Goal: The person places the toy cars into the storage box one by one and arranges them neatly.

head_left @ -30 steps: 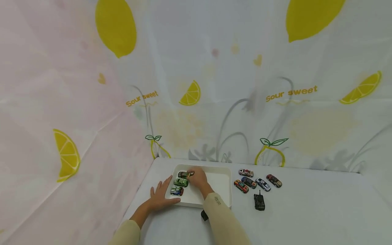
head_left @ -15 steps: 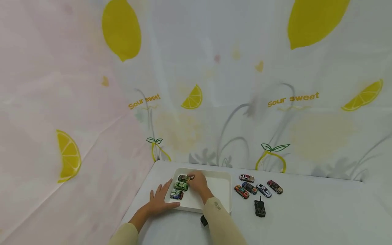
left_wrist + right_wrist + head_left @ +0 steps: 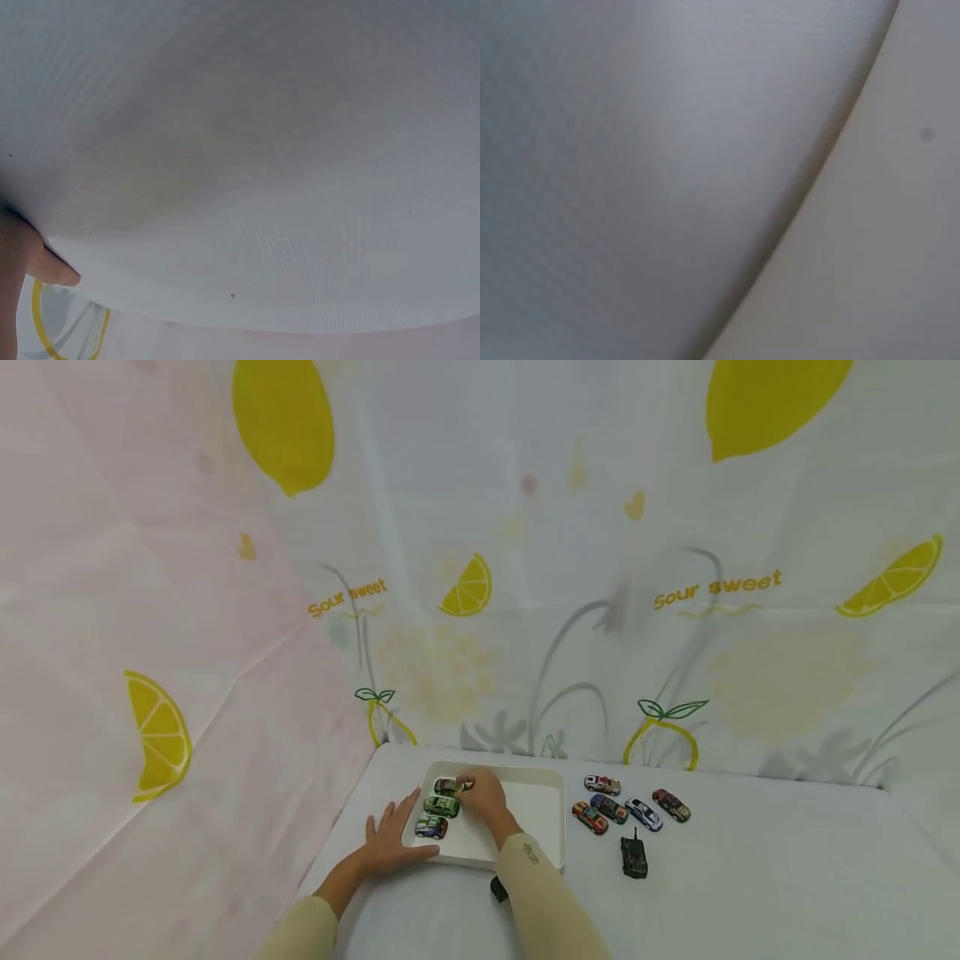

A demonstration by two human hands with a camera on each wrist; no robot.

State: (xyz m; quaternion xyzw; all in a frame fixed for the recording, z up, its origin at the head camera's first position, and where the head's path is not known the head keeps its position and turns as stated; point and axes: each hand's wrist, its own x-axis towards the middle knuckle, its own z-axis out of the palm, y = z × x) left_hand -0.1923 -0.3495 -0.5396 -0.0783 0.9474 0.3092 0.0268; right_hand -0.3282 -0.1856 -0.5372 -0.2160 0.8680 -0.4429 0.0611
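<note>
A white tray (image 3: 531, 854) lies on the table in the head view. Along its left side are a blue, green and white toy car (image 3: 431, 827), a green toy car (image 3: 441, 807) and a dark toy car (image 3: 447, 787). My right hand (image 3: 483, 794), fingers curled, pinches the right end of the dark toy car; the fingertips are partly hidden. With spread fingers my left hand (image 3: 387, 846) rests against the tray's left side, its thumb along the front rim. The left wrist view shows mostly white cloth and part of that hand (image 3: 26, 259); the right wrist view shows only pale surfaces.
Right of the tray lie several more toy cars, among them a red and orange one (image 3: 590, 817) and a white one (image 3: 643, 814). Nearer stands a black toy tank (image 3: 633, 856). A black object (image 3: 498, 888) is half hidden by the right sleeve. A printed curtain (image 3: 525, 677) hangs behind.
The head view dipped and came back slightly. Both hands stay at the same places on the tray and the dark toy car, and the toy cars have not visibly moved.
</note>
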